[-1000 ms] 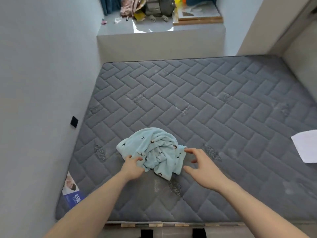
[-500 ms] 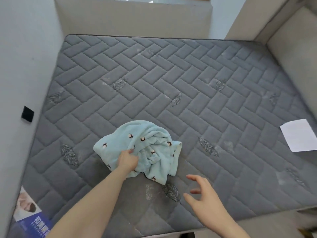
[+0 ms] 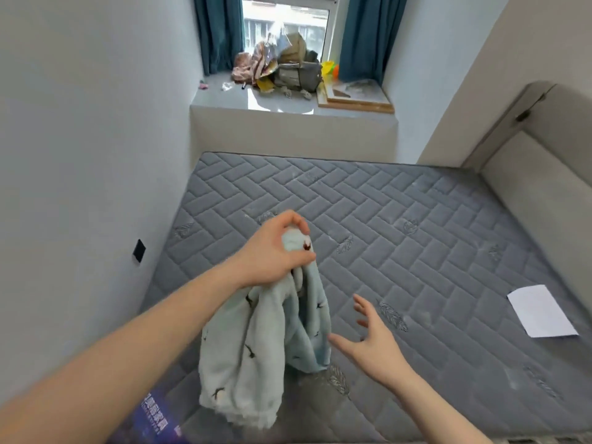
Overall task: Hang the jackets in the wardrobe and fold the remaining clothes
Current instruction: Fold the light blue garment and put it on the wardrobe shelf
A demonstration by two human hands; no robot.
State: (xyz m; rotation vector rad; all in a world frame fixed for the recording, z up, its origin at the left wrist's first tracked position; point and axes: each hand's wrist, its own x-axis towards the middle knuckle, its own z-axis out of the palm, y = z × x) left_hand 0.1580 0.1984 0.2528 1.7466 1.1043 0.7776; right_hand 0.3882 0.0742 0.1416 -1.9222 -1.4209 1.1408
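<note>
A light blue fleece garment (image 3: 256, 354) with small dark prints hangs in the air above the near part of the grey quilted mattress (image 3: 416, 251). My left hand (image 3: 275, 248) grips its top, bunched in the fist, and the cloth drapes down below it. To the right of the hanging cloth, my right hand (image 3: 371, 341) is spread open with fingers apart and holds nothing, its thumb close to the garment's lower edge.
A white sheet of paper (image 3: 541, 310) lies on the mattress at the right. A wall runs along the left, a padded headboard (image 3: 544, 174) along the right. Beyond the mattress, the window ledge (image 3: 288, 104) carries a pile of bags and clutter (image 3: 288, 72).
My left hand has lifted the garment off the mattress, so it now hangs down. My right hand stays open beside it. The camera has tilted up toward the window.
</note>
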